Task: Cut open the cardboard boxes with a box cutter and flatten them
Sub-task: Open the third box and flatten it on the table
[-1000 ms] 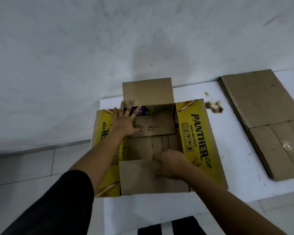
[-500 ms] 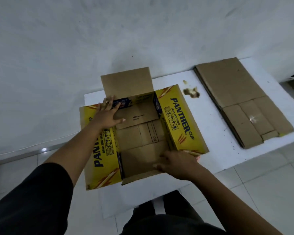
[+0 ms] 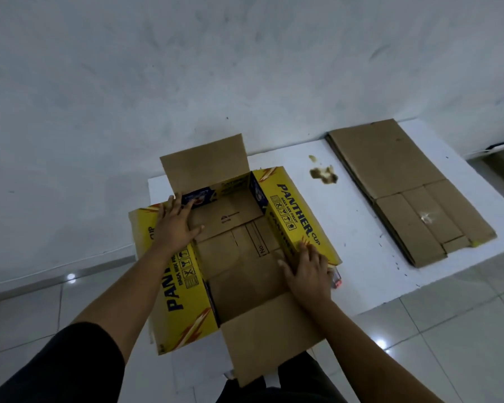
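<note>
Left hand [image 3: 173, 225] and right hand [image 3: 309, 271], fingers spread flat (gripping nothing), press the glossy yellow corrugated box [image 3: 297, 216].

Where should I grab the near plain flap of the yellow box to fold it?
Probably by the near flap's free front edge, coming from the person's side: it sticks out past the table edge with nothing on it, while its hinge line joins the yellow box.

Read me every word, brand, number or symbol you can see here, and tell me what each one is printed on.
"PANTHER CUP": right yellow flap of the open box.
"PANTH": left yellow flap; the left hand covers the rest.
"No.": box floor.
Handling symbols: both yellow flaps.
Small line beside PANTHER: too blurred.
Flattened cardboard: no text.
</note>
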Motion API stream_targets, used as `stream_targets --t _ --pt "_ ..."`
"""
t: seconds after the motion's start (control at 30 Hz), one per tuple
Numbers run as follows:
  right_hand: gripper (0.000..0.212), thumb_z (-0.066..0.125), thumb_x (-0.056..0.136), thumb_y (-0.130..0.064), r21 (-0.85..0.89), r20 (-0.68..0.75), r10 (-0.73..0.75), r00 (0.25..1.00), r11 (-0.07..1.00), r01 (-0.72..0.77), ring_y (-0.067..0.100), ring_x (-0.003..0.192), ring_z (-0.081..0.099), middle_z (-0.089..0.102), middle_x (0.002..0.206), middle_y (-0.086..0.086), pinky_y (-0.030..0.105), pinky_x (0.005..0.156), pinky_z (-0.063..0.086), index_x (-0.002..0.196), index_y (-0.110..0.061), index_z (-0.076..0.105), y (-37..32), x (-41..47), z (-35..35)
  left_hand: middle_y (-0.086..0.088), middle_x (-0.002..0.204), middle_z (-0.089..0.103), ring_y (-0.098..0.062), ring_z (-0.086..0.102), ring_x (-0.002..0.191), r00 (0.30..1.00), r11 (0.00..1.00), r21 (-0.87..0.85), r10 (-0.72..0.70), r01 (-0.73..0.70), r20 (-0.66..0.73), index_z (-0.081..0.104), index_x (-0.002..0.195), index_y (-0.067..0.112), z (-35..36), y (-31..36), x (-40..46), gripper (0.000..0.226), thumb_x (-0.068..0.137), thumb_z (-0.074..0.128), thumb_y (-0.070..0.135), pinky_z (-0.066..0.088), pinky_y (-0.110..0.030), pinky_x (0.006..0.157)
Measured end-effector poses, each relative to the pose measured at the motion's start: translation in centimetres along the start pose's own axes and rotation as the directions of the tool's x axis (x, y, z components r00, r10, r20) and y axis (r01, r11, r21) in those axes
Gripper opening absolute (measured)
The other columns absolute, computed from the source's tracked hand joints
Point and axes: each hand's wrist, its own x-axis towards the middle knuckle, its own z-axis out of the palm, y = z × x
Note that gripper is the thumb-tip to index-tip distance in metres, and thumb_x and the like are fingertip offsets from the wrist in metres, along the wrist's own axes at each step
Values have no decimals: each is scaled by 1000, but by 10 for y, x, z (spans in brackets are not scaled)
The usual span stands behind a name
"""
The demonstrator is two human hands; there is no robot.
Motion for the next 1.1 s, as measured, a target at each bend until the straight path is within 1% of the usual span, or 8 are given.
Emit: stream_targets --t 0.2,0.33,0.53,0.67,0.77,0.9,1.0,1.1 --pt "78 43 92 -63 -180 105 191 976 969 -170 38 127 42 43 144 17 54 100 38 155 -27 16 12 53 -12 -9 164 17 -26 12 152 988 976 -180 -138 122 -76 33 151 36 7 11 -28 65 94 49 62 5 -45 124" --pt "65 32 99 -60 -38 161 85 983 996 -80 36 127 49 38 151 14 52 97 47 156 -32 14 18 63 -17 -6 152 41 -26 37 141 980 924 -360 -175 131 -93 46 141 31 -6 27 -33 54 94 56 54 24 -50 118" --pt "65 27 104 -52 52 141 2 990 999 -9 50 146 15 5 166 9 71 104 35 158 -31 -1 4 47 -25 2 139 55 -16 57 117 977 830 -518 -201 207 68 48 139 28 -42 115 -21 62 90 53 65 48 -31 91" --pt "63 24 105 -46 -12 113 -62 992 998 63 46 150 -6 -10 167 4 78 108 15 157 -32 -9 -12 35 -36 2 145 50 -24 53 126 916 502 -768 -261 398 305 40 144 25 -51 184 5 92 72 66 78 48 -42 100" --pt "62 22 105 -41 -81 87 -89 992 992 96 43 150 -11 -12 166 5 80 108 1 157 -32 -10 -19 31 -46 2 123 67 -19 66 106 882 279 -868 -364 411 300 49 128 19 -42 207 26 98 55 82 75 59 -36 82" --pt "65 17 103 -56 -117 100 -166 981 977 177 42 151 -6 -3 167 5 79 108 1 158 -31 -6 -17 38 -55 4 108 57 -18 58 99 826 277 -864 -512 420 237 37 127 12 -51 229 26 72 76 86 23 48 -29 83" --pt "74 13 94 -73 -64 146 -220 965 971 231 40 152 0 0 167 3 79 107 1 157 -37 1 -10 48 -76 2 115 62 -22 61 106 811 248 -877 -539 412 229 38 127 15 -55 233 24 70 75 86 20 51 -34 89" --pt "85 14 85 -86 165 146 -222 964 966 197 37 145 28 20 164 6 71 109 23 154 -36 13 -2 71 -113 5 111 69 -20 67 105 848 240 -911 -498 336 182 48 122 19 -64 234 22 68 68 89 23 55 -37 88"
